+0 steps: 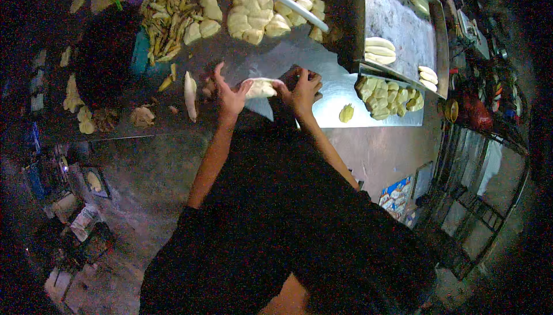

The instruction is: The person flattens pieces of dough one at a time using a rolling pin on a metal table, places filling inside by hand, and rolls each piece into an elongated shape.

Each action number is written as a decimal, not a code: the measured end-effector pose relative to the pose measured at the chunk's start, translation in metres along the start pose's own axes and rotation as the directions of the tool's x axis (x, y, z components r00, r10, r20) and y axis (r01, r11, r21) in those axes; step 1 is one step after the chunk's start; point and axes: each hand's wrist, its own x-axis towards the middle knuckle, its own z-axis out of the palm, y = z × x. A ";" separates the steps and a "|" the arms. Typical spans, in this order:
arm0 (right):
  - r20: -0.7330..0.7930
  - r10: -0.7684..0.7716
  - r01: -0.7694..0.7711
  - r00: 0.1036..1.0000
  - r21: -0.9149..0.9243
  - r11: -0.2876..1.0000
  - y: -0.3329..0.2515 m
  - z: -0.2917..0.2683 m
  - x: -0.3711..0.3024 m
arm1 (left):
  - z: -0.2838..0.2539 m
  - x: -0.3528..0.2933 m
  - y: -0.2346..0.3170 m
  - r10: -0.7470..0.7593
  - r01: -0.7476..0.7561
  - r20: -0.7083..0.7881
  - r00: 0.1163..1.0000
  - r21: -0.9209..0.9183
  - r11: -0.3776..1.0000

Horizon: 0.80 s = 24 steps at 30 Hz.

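Note:
A short pale roll of dough [261, 88] is between my two hands at the near edge of the metal worktop [332, 68]. My left hand [231, 99] has its thumb against the roll's left end, with the other fingers pointing up and away. At the right end, my right hand [303, 91] presses its thumb on the dough while its fingers curl. A longer, thin dough strip [190, 97] lies left of my left hand. Farther back, a white rod [300, 12] rests across many soft dough lumps [250, 18].
A metal tray [397, 24] holding several long shaped dough pieces stands at the right. Beside it are a cluster of dough balls [387, 97] and a small yellowish lump [346, 113]. Yellowish strips [168, 18] are heaped at the back left. A metal rack [481, 205] stands lower right.

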 end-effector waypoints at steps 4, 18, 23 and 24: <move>0.245 -0.144 0.041 0.959 0.382 0.923 0.001 -0.013 0.050 | 0.000 -0.001 0.004 0.132 -0.128 -0.053 0.990 0.084 0.988; -0.283 -0.752 0.610 0.595 -0.451 0.652 -0.008 -0.054 0.148 | 0.014 -0.021 0.011 -0.124 0.075 -0.260 0.958 -0.191 0.979; 0.259 -0.806 0.819 0.533 0.080 0.568 -0.017 -0.070 0.065 | -0.036 -0.015 0.036 0.536 -0.395 -0.127 0.835 0.540 0.744; 0.193 -0.907 0.916 0.375 0.074 0.395 -0.020 -0.067 0.055 | -0.043 -0.014 0.033 0.594 -0.498 0.016 0.804 0.564 0.659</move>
